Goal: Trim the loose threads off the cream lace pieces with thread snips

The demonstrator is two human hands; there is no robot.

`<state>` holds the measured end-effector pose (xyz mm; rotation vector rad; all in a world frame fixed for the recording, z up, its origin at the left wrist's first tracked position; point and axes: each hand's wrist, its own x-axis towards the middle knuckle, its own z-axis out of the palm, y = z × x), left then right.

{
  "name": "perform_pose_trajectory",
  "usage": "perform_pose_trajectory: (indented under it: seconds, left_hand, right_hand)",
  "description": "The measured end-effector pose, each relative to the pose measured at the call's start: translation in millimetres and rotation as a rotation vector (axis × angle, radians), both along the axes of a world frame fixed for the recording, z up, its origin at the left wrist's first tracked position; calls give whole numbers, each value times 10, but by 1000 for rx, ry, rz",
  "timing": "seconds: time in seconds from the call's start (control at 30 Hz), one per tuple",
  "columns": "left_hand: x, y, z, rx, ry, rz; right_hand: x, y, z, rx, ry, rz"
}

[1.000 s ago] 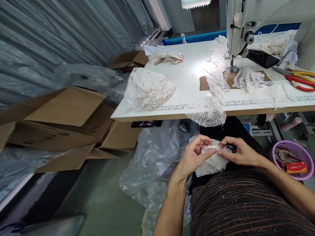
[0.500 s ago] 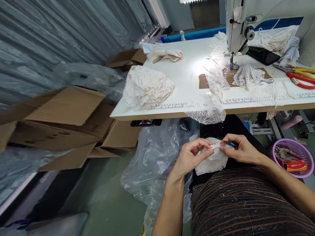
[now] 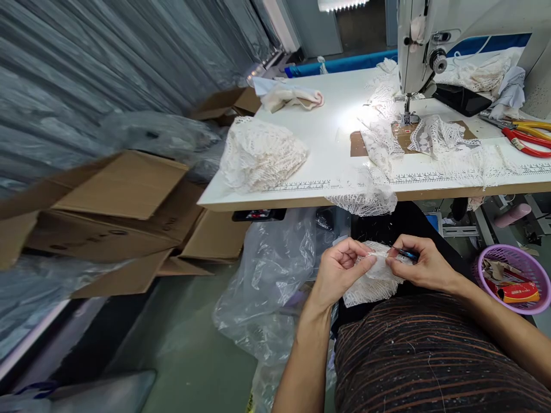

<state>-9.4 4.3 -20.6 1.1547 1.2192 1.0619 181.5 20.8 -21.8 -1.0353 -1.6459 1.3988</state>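
A piece of white lace (image 3: 371,282) lies in my lap, below the front edge of the sewing table (image 3: 327,149). My left hand (image 3: 340,271) pinches its upper edge, fingers closed on the fabric. My right hand (image 3: 419,265) grips a thin blue-handled tool (image 3: 404,253) whose tip points left at the lace between my hands; its fingers also rest on the lace. A longer lace strip (image 3: 365,198) hangs over the table edge just above my hands.
A sewing machine (image 3: 424,46) stands at the table's back right, a lace pile (image 3: 258,155) at its left, red and yellow scissors (image 3: 527,137) at the right. Cardboard boxes (image 3: 116,212) and clear plastic bags (image 3: 267,275) crowd the floor on the left. A purple basket (image 3: 512,278) sits at the right.
My hands have stayed together on the lace, with only small finger movements. The view has shifted slightly.
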Motion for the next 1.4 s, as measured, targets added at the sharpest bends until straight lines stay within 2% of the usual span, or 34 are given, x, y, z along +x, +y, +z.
perform_pose_trajectory:
  seconds: [0.3,0.57,0.73,1.1,1.4]
  left_hand:
    - [-38,-8,20,41,73,-59]
    - [-16,-20,1,7,50,-24]
    - [-18,-2,-31,5,32,43]
    - [-64,23,-163,-2,41,128]
    - [-92,1,-231,78,82,141]
  right_hand:
    - [15,9,-22,18,3,15]
    - [42,13,-41,107,-45,-9]
    - [104,35,-100,182,-60,-42]
    - [195,81,-291,9,-99,25]
    - [192,56,-228,91,-101,-7]
